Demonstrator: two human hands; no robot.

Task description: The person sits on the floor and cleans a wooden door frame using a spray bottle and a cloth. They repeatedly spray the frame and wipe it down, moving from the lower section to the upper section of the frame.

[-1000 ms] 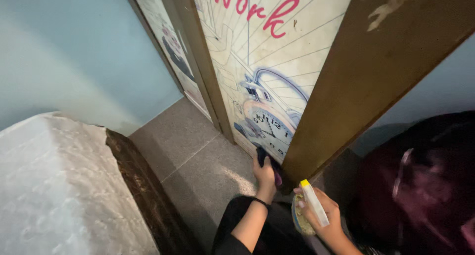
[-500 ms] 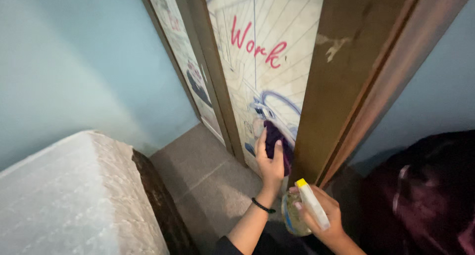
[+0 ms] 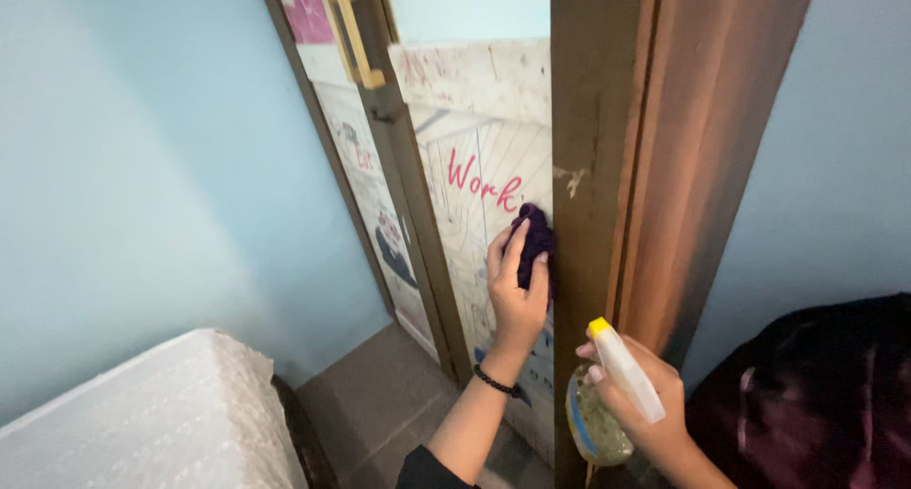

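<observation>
Fingers of the left hand [image 3: 517, 295] press a dark purple cloth [image 3: 533, 242] flat against the illustrated door panel [image 3: 474, 166], beside the brown wooden frame [image 3: 584, 214]. Lower right, the right hand [image 3: 641, 413] grips a spray bottle [image 3: 607, 404] with a white, yellow-tipped nozzle.

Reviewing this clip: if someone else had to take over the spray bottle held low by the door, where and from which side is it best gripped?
Probably the spray bottle is best taken by its rounded clear body, from the left. The right hand already wraps the neck under the white and yellow head, and the door frame crowds the far side.
</observation>
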